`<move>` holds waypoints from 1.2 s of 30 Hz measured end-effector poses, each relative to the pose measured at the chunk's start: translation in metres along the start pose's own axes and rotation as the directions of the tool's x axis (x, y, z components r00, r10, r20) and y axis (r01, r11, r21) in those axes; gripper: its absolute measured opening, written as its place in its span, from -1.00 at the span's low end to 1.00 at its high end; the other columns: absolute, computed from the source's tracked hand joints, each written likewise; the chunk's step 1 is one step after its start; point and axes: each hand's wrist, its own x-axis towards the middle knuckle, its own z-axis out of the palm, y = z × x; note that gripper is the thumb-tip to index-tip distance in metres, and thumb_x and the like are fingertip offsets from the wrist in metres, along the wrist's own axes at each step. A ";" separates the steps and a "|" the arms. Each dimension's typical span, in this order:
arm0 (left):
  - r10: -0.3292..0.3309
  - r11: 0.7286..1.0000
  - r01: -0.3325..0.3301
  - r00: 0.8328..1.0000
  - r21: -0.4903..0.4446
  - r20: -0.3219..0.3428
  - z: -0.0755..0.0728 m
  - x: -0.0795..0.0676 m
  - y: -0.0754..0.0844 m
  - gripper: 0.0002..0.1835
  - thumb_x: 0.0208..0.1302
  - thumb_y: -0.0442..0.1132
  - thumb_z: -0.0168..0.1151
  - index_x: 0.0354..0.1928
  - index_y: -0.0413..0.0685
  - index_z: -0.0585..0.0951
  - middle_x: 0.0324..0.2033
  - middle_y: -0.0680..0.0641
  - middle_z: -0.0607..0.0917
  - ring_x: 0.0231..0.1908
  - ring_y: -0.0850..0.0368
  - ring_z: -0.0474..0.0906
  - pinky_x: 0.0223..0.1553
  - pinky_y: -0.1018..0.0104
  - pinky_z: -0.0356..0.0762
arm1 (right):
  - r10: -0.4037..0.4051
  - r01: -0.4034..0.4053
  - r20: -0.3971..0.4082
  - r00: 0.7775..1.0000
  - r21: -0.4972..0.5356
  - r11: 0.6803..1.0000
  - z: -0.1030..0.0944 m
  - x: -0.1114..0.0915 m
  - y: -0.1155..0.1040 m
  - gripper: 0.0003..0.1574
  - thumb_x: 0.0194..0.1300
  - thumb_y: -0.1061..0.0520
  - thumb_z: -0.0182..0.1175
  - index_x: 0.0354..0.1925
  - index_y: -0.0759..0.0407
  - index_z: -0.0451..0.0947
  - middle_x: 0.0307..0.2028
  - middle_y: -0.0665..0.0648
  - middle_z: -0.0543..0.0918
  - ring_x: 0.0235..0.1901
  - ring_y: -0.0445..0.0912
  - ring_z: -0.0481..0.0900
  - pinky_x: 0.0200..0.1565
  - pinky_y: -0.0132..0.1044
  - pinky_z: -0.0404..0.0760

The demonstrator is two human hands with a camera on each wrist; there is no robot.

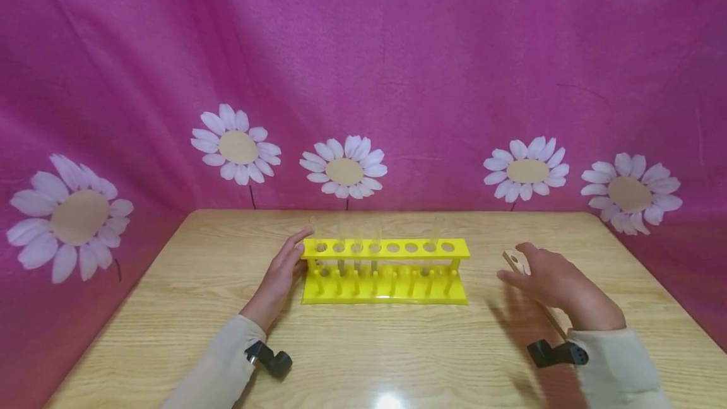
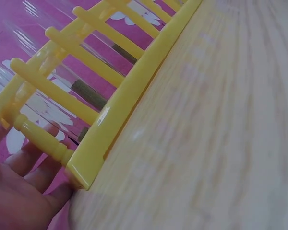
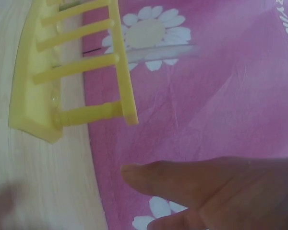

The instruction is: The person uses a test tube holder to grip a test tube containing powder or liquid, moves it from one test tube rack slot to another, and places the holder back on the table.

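Note:
A yellow test tube rack (image 1: 386, 298) stands on the wooden table, holding several clear test tubes (image 1: 375, 232). Most are grouped at its left, one near the right end. Some have dark brownish matter (image 2: 89, 94) low inside. My left hand (image 1: 278, 273) is at the rack's left end, its loosely extended fingers (image 2: 38, 175) up against the end post. To the right of the rack, my right hand (image 1: 559, 276) hovers over a thin wooden strip (image 1: 551, 320) with a hole near its far end. Thumb (image 3: 153, 177) and fingers are apart, with nothing between them.
The light wood-grain tabletop (image 1: 363, 346) reaches back to a magenta cloth backdrop (image 1: 363, 68) printed with white daisies. A black camera mount sits on each wrist, at the left (image 1: 269, 360) and right (image 1: 556, 353) cuffs.

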 end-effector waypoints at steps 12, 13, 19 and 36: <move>0.017 0.999 -0.016 0.999 -0.034 0.044 -0.003 0.005 -0.016 -0.56 0.38 0.13 -0.30 0.26 0.38 0.23 0.31 0.15 0.10 0.28 0.14 0.05 0.28 0.07 0.01 | 0.044 -0.044 0.028 0.999 -0.010 0.999 0.001 0.003 0.014 0.12 0.10 -0.42 0.03 0.18 0.50 0.12 0.09 0.55 0.30 0.00 0.39 0.32 -0.08 0.23 0.36; 0.020 0.999 -0.019 0.999 -0.029 0.043 -0.003 0.006 -0.018 -0.55 0.36 0.16 -0.29 0.26 0.39 0.23 0.31 0.16 0.11 0.28 0.14 0.05 0.28 0.06 0.01 | 0.043 -0.043 0.029 0.999 -0.011 0.999 0.001 0.003 0.014 0.13 0.09 -0.43 0.03 0.18 0.50 0.13 0.08 0.55 0.31 -0.01 0.39 0.33 -0.09 0.23 0.37; 0.035 0.999 -0.034 0.999 -0.020 0.042 -0.004 0.006 -0.023 -0.51 0.32 0.23 -0.27 0.26 0.43 0.23 0.29 0.19 0.15 0.27 0.16 0.08 0.28 0.05 0.02 | 0.054 -0.054 0.043 0.998 -0.003 0.999 0.001 0.004 0.020 0.09 0.11 -0.40 0.04 0.15 0.52 0.15 0.04 0.55 0.35 -0.05 0.36 0.38 -0.13 0.20 0.40; 0.062 0.997 -0.058 0.995 -0.056 0.074 -0.004 0.003 -0.018 -0.56 0.40 0.09 -0.32 0.28 0.30 0.22 0.31 0.08 0.14 0.27 0.12 0.09 0.29 0.04 -0.02 | 0.126 -0.131 0.104 0.986 0.040 0.991 0.009 0.012 0.037 -0.18 0.07 -0.23 0.20 -0.09 0.46 0.29 -0.39 0.23 0.46 -0.37 0.06 0.40 -0.33 -0.09 0.42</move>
